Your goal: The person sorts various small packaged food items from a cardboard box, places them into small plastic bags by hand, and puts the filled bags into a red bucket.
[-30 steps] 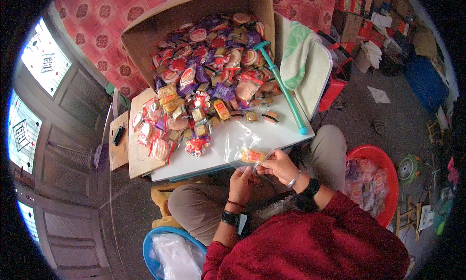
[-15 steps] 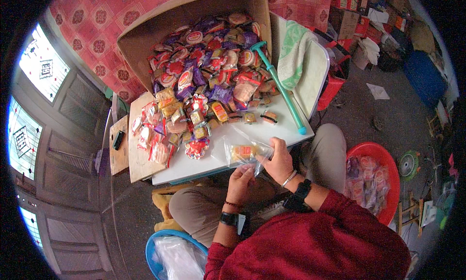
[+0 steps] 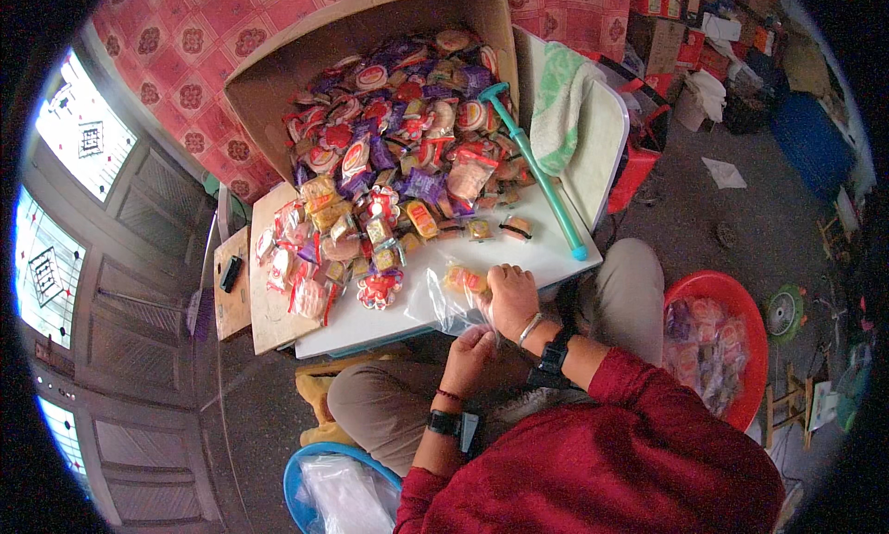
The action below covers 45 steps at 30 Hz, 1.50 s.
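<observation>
Gripping a clear plastic bag (image 3: 451, 304) at the near edge of the white worktop (image 3: 556, 247), just below the middle of the frame, both hands work close together. The right hand (image 3: 512, 296) rests on the bag's right side with its fingers curled down onto the film, and the left hand (image 3: 470, 354) sits just below, its fingers closed on the bag's lower edge. Inside the bag, just left of the right hand's fingers, lie a few small orange-yellow wrapped snacks (image 3: 465, 279).

Above, in the upper middle of the frame, a large cardboard box (image 3: 278, 80) lies tipped open, and a heap of wrapped snacks (image 3: 398, 154) in red, purple and yellow spills from it across the worktop. A teal stick (image 3: 537, 173) lies along the heap's right side. At the right, a red basin (image 3: 741, 302) holds filled clear bags. At the bottom left, a blue tub (image 3: 298, 469) holds clear plastic.
</observation>
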{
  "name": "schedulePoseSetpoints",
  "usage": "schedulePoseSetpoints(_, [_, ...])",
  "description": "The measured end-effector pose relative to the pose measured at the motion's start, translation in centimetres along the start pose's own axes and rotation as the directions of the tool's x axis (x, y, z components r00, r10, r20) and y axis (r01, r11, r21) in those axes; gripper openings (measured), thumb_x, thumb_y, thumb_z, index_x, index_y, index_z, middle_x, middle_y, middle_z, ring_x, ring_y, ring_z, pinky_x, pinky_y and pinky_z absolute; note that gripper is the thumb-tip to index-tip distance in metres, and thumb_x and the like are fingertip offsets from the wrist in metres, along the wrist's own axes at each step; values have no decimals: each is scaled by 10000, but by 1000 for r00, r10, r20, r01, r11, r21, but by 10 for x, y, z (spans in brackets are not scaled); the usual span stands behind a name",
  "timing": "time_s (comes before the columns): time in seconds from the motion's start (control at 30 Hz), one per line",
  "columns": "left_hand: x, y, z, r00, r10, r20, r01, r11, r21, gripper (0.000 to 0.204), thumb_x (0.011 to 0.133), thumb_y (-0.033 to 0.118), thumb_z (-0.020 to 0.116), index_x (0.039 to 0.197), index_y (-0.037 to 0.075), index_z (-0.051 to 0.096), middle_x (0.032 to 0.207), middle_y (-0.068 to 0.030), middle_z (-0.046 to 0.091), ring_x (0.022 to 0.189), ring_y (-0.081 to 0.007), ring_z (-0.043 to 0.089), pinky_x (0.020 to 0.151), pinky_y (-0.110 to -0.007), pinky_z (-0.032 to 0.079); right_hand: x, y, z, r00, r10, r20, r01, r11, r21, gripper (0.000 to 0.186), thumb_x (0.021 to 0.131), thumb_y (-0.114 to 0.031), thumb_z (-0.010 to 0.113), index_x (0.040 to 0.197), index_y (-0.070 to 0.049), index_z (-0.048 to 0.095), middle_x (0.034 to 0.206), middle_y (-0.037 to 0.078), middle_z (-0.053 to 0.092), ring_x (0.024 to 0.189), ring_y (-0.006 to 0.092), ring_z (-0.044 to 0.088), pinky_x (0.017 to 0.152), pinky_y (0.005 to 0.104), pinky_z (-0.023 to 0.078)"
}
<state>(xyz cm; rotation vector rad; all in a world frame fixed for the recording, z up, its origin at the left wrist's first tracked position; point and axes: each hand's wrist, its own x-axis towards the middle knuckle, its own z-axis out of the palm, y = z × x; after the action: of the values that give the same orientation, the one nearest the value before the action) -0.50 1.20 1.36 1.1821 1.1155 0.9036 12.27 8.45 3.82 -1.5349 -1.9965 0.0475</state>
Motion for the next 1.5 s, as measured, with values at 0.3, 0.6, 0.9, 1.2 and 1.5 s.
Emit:
schedulePoseSetpoints(0.3, [1, -2, -2, 995, -94, -22, 90, 988, -128, 151, 895, 166, 533, 880, 28, 593, 680, 39, 514, 607, -66, 464, 573, -212, 393, 11, 1, -7, 978, -20, 208, 6, 997, 71, 230, 700, -191, 615, 841, -48, 505, 841, 147, 564, 795, 336, 563, 713, 450, 416])
schedulePoseSetpoints(0.6, [2, -4, -1, 978, -167, -125, 116, 933, -340, 151, 885, 188, 555, 813, 57, 579, 650, 31, 515, 575, -70, 460, 534, -216, 380, 50, 22, -27, 987, -99, 127, 38, 910, 412, 90, 740, -38, 541, 825, -10, 544, 803, 167, 575, 784, 335, 574, 707, 381, 459])
schedulePoseSetpoints(0.9, [8, -21, -5, 982, -144, -120, 89, 921, -378, 213, 884, 220, 565, 726, 78, 544, 618, 22, 521, 547, -64, 467, 517, -210, 375, 111, -23, 38, 994, 70, 84, -85, 978, 189, 498, 711, -339, 668, 1052, -9, 517, 870, 185, 608, 803, 359, 593, 698, 437, 476])
schedulePoseSetpoints(1.2, [7, -14, -4, 983, -83, -161, 28, 947, -319, 264, 887, 252, 558, 700, 67, 540, 613, 4, 539, 543, -70, 484, 515, -217, 385, 127, -42, 60, 961, 257, 104, -259, 966, -3, 398, 700, -292, 646, 936, 16, 557, 934, 224, 589, 851, 353, 590, 717, 440, 490])
schedulePoseSetpoints(1.5, [-1, 8, -2, 967, -194, -163, 117, 913, -392, 300, 886, 295, 559, 684, 75, 540, 615, 15, 534, 538, -78, 468, 513, -230, 387, 95, -4, 6, 980, 159, 121, -189, 934, 303, 288, 698, -258, 655, 806, -26, 524, 769, 174, 606, 737, 358, 593, 638, 437, 465])
